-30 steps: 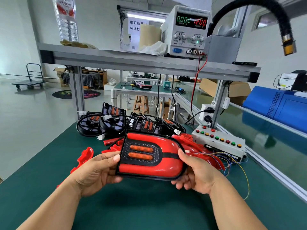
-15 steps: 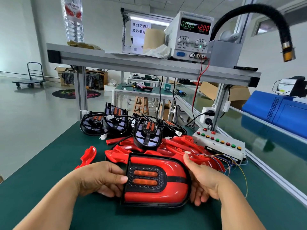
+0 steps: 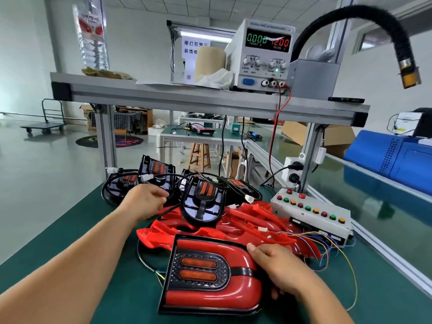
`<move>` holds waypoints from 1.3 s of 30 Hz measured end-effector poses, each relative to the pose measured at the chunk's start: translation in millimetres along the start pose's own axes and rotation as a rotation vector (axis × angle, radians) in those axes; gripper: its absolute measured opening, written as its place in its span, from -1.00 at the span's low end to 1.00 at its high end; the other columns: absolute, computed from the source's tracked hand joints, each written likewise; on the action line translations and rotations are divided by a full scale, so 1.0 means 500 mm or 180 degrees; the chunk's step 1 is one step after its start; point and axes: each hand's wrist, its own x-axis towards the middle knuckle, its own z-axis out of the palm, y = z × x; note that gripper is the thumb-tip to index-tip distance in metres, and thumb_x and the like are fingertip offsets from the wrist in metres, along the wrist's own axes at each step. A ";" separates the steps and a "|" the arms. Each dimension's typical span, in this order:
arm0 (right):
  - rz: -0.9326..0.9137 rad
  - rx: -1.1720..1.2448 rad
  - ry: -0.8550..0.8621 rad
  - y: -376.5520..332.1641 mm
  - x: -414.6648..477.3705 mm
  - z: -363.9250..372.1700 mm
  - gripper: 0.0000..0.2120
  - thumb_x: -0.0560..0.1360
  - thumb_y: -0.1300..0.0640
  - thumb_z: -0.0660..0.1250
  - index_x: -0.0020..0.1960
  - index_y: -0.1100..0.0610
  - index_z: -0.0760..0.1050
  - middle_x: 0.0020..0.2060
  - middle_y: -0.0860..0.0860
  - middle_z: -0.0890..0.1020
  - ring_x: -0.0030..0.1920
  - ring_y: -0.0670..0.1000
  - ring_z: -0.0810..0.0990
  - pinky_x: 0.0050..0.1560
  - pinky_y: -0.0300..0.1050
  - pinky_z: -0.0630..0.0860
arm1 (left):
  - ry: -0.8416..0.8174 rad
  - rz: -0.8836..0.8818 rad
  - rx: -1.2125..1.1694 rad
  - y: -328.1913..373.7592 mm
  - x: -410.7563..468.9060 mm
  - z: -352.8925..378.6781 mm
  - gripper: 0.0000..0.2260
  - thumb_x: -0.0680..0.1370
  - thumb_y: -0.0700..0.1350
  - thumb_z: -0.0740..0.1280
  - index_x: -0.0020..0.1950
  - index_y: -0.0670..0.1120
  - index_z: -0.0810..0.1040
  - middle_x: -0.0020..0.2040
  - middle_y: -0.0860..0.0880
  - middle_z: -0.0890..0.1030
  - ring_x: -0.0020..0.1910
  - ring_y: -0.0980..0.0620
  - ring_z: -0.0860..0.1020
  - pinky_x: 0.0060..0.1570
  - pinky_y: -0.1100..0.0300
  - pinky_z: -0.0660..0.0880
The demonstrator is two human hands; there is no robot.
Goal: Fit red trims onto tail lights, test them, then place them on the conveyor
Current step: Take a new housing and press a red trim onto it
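Note:
A tail light with a red trim fitted (image 3: 210,288) lies flat on the green mat (image 3: 70,230), close to me. My right hand (image 3: 278,270) grips its right end, thumb on top. My left hand (image 3: 145,202) is stretched forward, fingers loosely curled, at the edge of a cluster of bare black tail lights (image 3: 203,202) with cables; it holds nothing that I can see. A pile of loose red trims (image 3: 245,220) lies between the two groups.
A white test box with coloured buttons (image 3: 311,213) and loose wires sits right of the trims. The power supply (image 3: 264,54) on the shelf reads 0.000 and 12.00. The green conveyor (image 3: 374,206) runs along the right, with a blue roll (image 3: 392,160) beyond it.
The trimmed tail light came down from in front of me onto the mat. My left hand let go of it and moved forward to the black tail lights; my right hand still grips it.

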 end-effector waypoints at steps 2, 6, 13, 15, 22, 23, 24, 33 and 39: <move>0.0041 0.0091 -0.0031 0.000 0.001 -0.001 -0.49 0.54 -0.35 0.14 0.03 0.06 0.59 -0.19 0.12 0.71 -0.54 -0.04 0.56 -0.56 -0.27 0.38 | -0.0117 0.0133 0.0693 0.002 0.031 0.035 -0.80 0.57 -0.20 0.35 0.16 -0.08 0.66 0.06 -0.09 0.69 0.02 -0.04 0.62 0.07 0.16 0.53; 0.0070 0.0147 -0.0079 0.003 0.003 -0.002 -0.51 0.55 -0.33 0.14 0.04 0.06 0.57 -0.12 0.15 0.70 -0.55 -0.05 0.54 -0.57 -0.27 0.37 | -0.0404 0.0264 0.1383 0.000 0.056 0.079 -0.78 0.60 -0.12 0.32 0.21 0.01 0.65 0.10 -0.07 0.69 0.07 -0.06 0.61 0.07 0.16 0.51; 0.0030 0.0183 -0.0106 0.010 0.005 0.000 -0.56 0.56 -0.32 0.13 0.02 0.02 0.56 -0.12 0.14 0.69 -0.52 -0.04 0.57 -0.55 -0.27 0.38 | 0.0094 0.0160 0.1289 -0.005 0.067 0.073 -0.77 0.64 -0.11 0.27 0.22 -0.09 0.64 0.16 -0.14 0.65 0.13 -0.14 0.57 0.01 0.18 0.43; -0.0024 0.0310 -0.0103 0.007 0.001 0.003 -0.57 0.57 -0.30 0.15 0.00 0.01 0.58 -0.12 0.09 0.69 -0.43 -0.01 0.63 -0.50 -0.23 0.47 | 0.0151 0.0124 0.1235 -0.003 0.064 0.063 -0.77 0.64 -0.15 0.23 0.20 -0.14 0.63 0.12 -0.19 0.65 0.09 -0.17 0.56 -0.04 0.16 0.41; -0.0448 0.0600 0.0088 0.006 0.001 0.015 -0.47 0.59 -0.20 0.19 -0.02 0.30 0.55 -0.12 0.14 0.68 -0.12 0.15 0.64 0.12 0.16 0.53 | 0.0716 0.0158 0.0820 0.032 0.054 0.027 -0.75 0.61 -0.26 0.14 -0.26 -0.09 0.41 -0.21 -0.22 0.50 -0.16 -0.16 0.43 -0.20 0.06 0.33; -0.0503 0.0639 0.0101 0.005 0.000 0.016 -0.48 0.60 -0.18 0.18 -0.02 0.30 0.55 -0.13 0.12 0.68 -0.12 0.13 0.64 0.12 0.15 0.53 | 0.0819 0.0130 0.0718 0.037 0.055 0.021 -0.76 0.61 -0.26 0.12 -0.24 -0.12 0.43 -0.19 -0.25 0.53 -0.17 -0.16 0.42 -0.22 0.07 0.31; -0.0536 0.0686 0.0110 0.003 -0.001 0.018 -0.51 0.61 -0.17 0.18 -0.03 0.28 0.58 -0.11 0.11 0.70 -0.08 0.13 0.66 0.13 0.14 0.55 | 0.0941 0.0080 0.0620 0.041 0.055 0.016 -0.78 0.61 -0.25 0.11 -0.18 -0.17 0.47 -0.12 -0.29 0.56 -0.16 -0.17 0.42 -0.22 0.07 0.30; -0.0736 0.0634 0.0286 0.003 0.006 0.032 -0.49 0.60 -0.16 0.20 -0.01 0.32 0.54 -0.02 0.27 0.64 -0.02 0.25 0.62 0.13 0.15 0.55 | 0.0953 0.0150 -0.1274 0.104 0.037 -0.043 -0.82 0.66 -0.06 0.15 -0.01 -0.09 0.49 -0.32 0.00 0.38 -0.39 0.04 0.31 -0.32 0.13 0.31; -0.0798 0.0507 0.0316 0.010 0.008 0.028 -0.59 0.55 -0.21 0.23 -0.06 0.09 0.67 -0.12 -0.06 0.72 -0.07 -0.08 0.68 0.10 -0.08 0.58 | -0.0485 0.0191 -0.2298 0.186 -0.004 -0.124 -0.80 0.60 -0.05 0.31 0.10 -0.17 0.57 -0.33 0.06 0.49 -0.47 0.20 0.41 -0.52 0.35 0.42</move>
